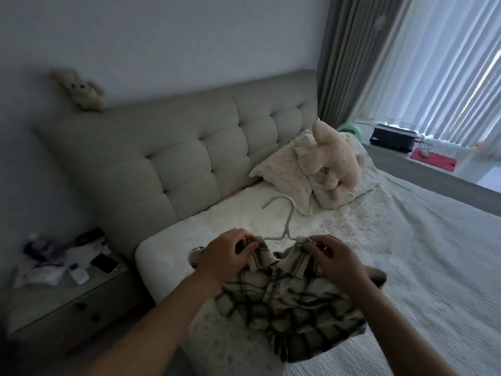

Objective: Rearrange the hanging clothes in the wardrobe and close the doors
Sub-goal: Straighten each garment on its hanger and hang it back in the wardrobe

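A cluttered nightstand stood at far left, beside the bed; no wardrobe was in view. The left hand pinched the left shoulder of a plaid shirt, fingers curled on the cloth at the collar edge. Between the hands the pale hanger lay flat on the bed, hook pointing toward the headboard, its arms running under the shirt's neck opening. The right hand likewise pinched the right shoulder — both hands were grasping fabric, neither empty. Judged step: seating the shirt on the hanger before it goes back to the wardrobe. To do it well, each shoulder seam should probably be drawn over its hanger arm evenly, collar centred on the hook stem — a lopsided pull could slide one side off. The shirt body lay bunched toward the near edge and would likely need shaking straight once lifted. Pillows and a plush toy sat well apart to the right.
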